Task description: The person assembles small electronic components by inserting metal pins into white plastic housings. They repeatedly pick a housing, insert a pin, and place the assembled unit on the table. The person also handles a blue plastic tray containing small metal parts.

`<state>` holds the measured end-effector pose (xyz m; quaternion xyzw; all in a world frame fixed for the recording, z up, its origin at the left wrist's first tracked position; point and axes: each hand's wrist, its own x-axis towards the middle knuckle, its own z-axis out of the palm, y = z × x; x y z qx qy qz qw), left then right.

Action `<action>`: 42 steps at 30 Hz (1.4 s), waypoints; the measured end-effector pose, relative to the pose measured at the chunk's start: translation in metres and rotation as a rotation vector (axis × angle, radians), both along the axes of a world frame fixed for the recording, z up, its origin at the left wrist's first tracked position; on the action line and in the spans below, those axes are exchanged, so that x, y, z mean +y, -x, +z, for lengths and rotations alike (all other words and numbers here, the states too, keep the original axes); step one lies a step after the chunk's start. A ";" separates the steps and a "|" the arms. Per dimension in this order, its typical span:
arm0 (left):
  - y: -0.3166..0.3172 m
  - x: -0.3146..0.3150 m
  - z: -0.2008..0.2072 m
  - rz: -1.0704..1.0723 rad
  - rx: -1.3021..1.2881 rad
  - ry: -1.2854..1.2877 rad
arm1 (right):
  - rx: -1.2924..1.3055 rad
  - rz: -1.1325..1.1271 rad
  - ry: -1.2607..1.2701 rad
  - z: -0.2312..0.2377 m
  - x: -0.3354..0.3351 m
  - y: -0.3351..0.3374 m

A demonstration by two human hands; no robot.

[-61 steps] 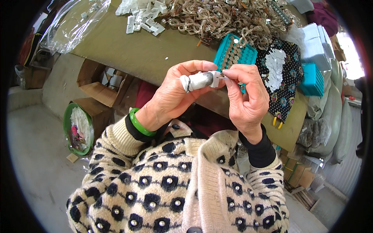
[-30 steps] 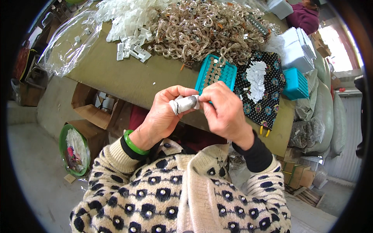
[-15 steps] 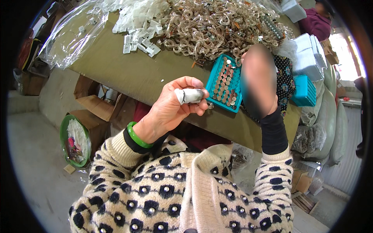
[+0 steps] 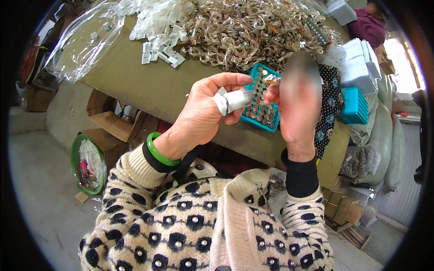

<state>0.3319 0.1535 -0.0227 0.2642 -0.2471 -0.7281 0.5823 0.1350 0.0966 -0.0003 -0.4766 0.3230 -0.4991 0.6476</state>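
Note:
My left hand [image 4: 205,106], one finger wrapped in white tape, is curled beside the left edge of a teal plastic tray [image 4: 244,118]. Its fingertips come together, and anything between them is hidden. Over the tray's right side is my right hand [image 4: 298,119], partly covered by a blur. At its bent fingertips shows a small shiny clear piece with an orange bit [image 4: 271,80]. Rows of small round metallic discs [image 4: 257,110] stand in the tray, coppery and silvery.
Behind the tray lies a large heap of clear coiled cables [image 4: 239,36]. White plastic pieces [image 4: 162,34] are piled left of it. At the right are a dark patterned cloth [image 4: 330,99], a teal basket [image 4: 355,106] and white stacks [image 4: 359,63]. A person in purple [image 4: 366,27] is at the far right.
My right hand has drawn back toward me and slightly left, its fingers now over the tray with a small shiny piece. My left hand has shifted right and slightly up, against the tray.

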 end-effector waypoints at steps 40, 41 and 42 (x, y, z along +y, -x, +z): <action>0.008 0.036 -0.015 -0.052 0.395 -0.128 | 0.780 -0.207 0.848 -0.005 0.052 -0.019; 0.008 0.036 -0.016 -0.055 0.401 -0.143 | 0.777 -0.199 0.831 -0.005 0.052 -0.019; 0.008 0.036 -0.017 -0.079 0.416 -0.130 | 0.784 -0.203 0.868 -0.006 0.051 -0.019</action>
